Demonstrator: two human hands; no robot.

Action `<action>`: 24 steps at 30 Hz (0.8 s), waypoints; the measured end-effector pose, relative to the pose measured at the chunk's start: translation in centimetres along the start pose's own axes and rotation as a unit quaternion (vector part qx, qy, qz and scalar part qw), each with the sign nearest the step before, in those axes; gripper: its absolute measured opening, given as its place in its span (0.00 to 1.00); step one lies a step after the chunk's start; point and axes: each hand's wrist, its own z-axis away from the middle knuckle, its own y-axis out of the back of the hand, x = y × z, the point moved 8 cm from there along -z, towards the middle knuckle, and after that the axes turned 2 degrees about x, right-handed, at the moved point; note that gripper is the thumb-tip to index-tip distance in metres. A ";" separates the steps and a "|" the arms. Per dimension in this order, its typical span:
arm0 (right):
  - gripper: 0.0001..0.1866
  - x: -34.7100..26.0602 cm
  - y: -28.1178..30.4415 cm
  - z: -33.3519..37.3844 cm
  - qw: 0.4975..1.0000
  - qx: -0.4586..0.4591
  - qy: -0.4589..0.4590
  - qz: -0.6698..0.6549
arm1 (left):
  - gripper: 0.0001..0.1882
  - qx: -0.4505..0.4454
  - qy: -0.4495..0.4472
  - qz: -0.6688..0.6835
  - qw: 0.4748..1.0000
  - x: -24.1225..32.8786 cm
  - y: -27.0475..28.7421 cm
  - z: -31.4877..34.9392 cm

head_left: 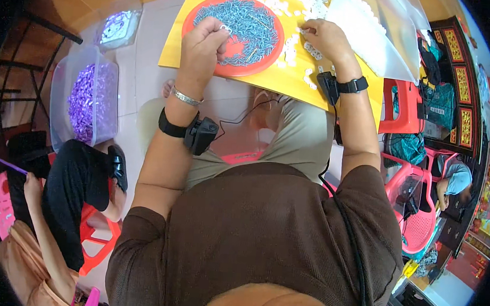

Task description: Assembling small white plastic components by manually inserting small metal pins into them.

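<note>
Over the right part of a round red tray (231, 71), my left hand (205, 41) is closed in a pinch. A small white plastic piece (226, 30) shows at its fingertips. The tray holds a heap of small grey-blue screw-like pieces (245, 25). My right hand (328, 40) hovers over the yellow table (287, 83), thumb and fingers pinched on another small white piece (301, 30). Loose white pieces (290, 49) lie in clusters between the tray and this hand, and more are scattered beyond.
A translucent bin (372, 39) with white pieces lies at the table's right side. On the floor to the left stand clear tubs (104, 100) with purple pieces. Another person's hand (31, 186) holds a purple strip at lower left. Red stools (399, 104) stand right of the table.
</note>
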 end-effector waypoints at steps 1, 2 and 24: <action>0.11 0.0 -0.1 0.0 1.000 -0.003 0.000 -0.027 | 0.06 0.000 0.001 0.000 1.000 0.1 0.0 0.1; 0.11 0.0 -0.1 -0.1 0.998 -0.005 0.001 -0.055 | 0.06 0.000 0.003 0.003 1.000 0.2 0.0 0.1; 0.12 1.1 2.0 0.5 0.995 0.003 -0.037 -0.089 | 0.07 0.002 0.001 -0.013 1.000 0.3 0.0 0.1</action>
